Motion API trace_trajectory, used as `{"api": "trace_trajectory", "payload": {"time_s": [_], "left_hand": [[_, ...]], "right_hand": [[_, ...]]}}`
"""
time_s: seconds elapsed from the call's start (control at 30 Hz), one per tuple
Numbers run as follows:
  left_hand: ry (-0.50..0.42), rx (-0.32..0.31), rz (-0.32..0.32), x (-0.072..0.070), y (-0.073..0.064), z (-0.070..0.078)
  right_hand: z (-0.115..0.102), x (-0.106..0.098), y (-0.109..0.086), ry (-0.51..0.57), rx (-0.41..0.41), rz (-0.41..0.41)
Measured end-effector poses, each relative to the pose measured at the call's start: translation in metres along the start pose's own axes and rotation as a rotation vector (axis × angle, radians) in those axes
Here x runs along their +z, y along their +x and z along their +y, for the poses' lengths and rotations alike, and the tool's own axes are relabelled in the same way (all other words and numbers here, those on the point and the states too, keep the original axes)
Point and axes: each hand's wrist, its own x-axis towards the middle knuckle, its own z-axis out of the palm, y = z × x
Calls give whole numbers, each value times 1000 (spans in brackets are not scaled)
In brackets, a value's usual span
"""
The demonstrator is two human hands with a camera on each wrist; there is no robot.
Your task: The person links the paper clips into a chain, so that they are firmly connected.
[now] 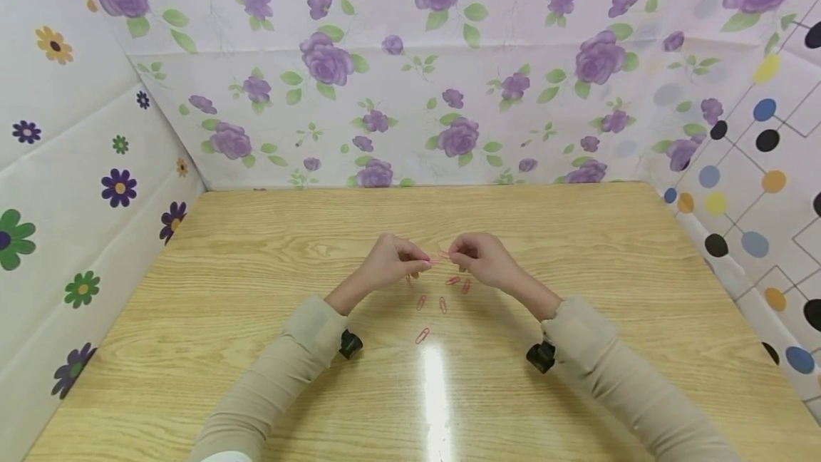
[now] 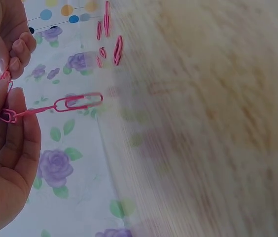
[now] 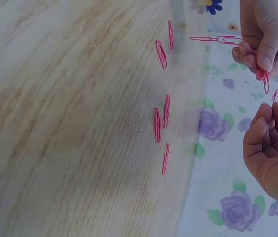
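Judging by how things lie, your linking is part done: a chain (image 2: 55, 105) of joined pink paper clips hangs from your left hand (image 1: 394, 262), which pinches it near the top, with 2 clips dangling clear. Your right hand (image 1: 484, 259) pinches a single clip (image 3: 276, 95) in the narrow space between your hands, and it looks not yet hooked on, though your left hand covers too much of the chain to be sure. Left to add, by the look of it, are 5 loose clips (image 1: 442, 305) on the desk (image 1: 160, 348) below your hands. The chain's dangling part points down from your left hand toward the desk, its long axis near upright, while its held end points across at your right hand. The right hand's clip points back toward the left, its long axis running roughly from hand to hand.
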Motion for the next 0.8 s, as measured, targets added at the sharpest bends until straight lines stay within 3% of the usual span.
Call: {"api": "trace_trajectory", "payload": {"time_s": [0.1, 0.2, 0.53, 0.63, 0.8], "left_hand": [[11, 27, -5, 1, 0, 0], [22, 30, -16, 0, -3, 16], [37, 48, -14, 0, -3, 20], [45, 61, -9, 1, -2, 18], [63, 75, 7, 5, 3, -6]], "right_hand": [[0, 2, 1, 0, 5, -2], [0, 3, 1, -3, 17, -5], [0, 4, 0, -23, 7, 2], [1, 4, 0, -27, 13, 0], [0, 4, -1, -25, 14, -6]]}}
